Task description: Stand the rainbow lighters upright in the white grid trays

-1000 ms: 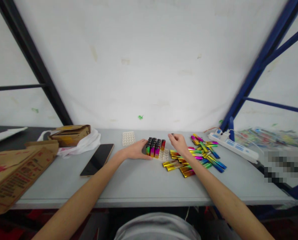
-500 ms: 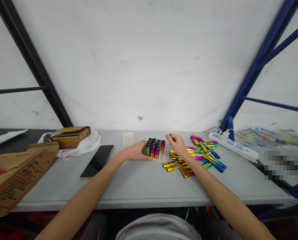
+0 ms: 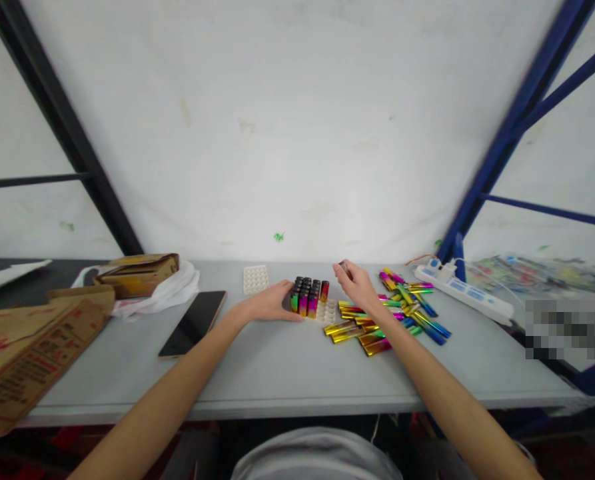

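**Left hand braces the filled holder; right hand pinches one small piece**

Step in hand, as judged: handling a single piece beside a partly filled holder. Left hand point(image 3: 267, 304) cups the left side of the pale dimpled holder point(image 3: 326, 311), thumb along the near edge, fingers toward the far side; grip appears closed on it. Right hand point(image 3: 360, 288) is closed on a small dark-ended piece point(image 3: 345, 268), probably a lighter, mostly hidden by the fingers and raised off the table point(image 3: 257, 377).

Black-topped lighters point(image 3: 304, 298) stand upright, packed together on the left of the holder. A red lighter point(image 3: 324, 291) stands at their far right; dimples nearer the body show bare. Loose metallic pieces point(image 3: 432, 328) lie in a crossed pile, right of the holder, partly under the right forearm.

Handling note, as judged: any move of the held piece calls for an upright turn, clearance from the red lighter and a steady left brace. Risk: a sideways knock could tilt the standing ones.

Second dimpled tray point(image 3: 256, 280) lies flat beyond the left hand; dark phone point(image 3: 192, 324) left of the forearm.
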`<state>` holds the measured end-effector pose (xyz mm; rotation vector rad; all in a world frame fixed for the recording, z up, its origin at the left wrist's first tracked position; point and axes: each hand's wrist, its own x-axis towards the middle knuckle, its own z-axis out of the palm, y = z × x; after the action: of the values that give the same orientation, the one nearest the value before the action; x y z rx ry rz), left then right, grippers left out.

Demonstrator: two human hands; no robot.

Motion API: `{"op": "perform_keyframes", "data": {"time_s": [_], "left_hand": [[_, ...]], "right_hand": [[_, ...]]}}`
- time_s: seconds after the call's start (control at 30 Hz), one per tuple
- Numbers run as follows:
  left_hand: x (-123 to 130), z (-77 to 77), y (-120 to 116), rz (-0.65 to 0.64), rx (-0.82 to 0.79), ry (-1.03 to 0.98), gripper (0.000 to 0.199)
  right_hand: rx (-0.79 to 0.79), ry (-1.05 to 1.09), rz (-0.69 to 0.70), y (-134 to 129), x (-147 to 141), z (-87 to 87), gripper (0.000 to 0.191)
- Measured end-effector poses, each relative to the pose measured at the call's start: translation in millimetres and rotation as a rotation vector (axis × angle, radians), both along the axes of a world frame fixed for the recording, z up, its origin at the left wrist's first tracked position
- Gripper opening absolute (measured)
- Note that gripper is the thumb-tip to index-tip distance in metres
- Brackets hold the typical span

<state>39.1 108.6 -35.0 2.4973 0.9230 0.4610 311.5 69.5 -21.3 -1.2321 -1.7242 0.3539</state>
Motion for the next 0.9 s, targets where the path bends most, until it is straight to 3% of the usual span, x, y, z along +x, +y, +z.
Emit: {"op": "perform_keyframes", "data": {"time_s": [0.13, 0.23, 0.3, 0.43, 0.7, 0.9], "left_hand": [[-1.1, -1.2, 0.0, -0.008, -0.001, -0.041, 0.081], [-1.4, -0.9, -0.7, -0.002, -0.005, -0.033, 0.081], [-1.4, -0.8, -0.7, 0.005, -0.009, -0.020, 0.083], [-1.5, -1.7, 0.2, 0.006, -0.014, -0.042, 0.082], [-0.5, -0.5, -0.5, 0.002, -0.010, -0.027, 0.080], [-1.0, -4.1, 2.9, -0.012, 0.010, -0.011, 0.080]], "right_hand": [[0.043, -0.131, 0.105, -6.9, 2.6, 8.2, 0.040], [0.131, -0.265, 0.119, -7.8, 2.2, 10.9, 0.042], [0.100, -0.322, 0.127, -7.0, 1.7, 10.7, 0.044], [-0.004, -0.324, 0.168, -5.0, 2.3, 8.1, 0.045], [-0.053, -0.323, 0.312, -6.7, 5.4, 6.9, 0.035], [-0.048, -0.311, 0.327, -7.5, 4.6, 6.2, 0.029]]}}
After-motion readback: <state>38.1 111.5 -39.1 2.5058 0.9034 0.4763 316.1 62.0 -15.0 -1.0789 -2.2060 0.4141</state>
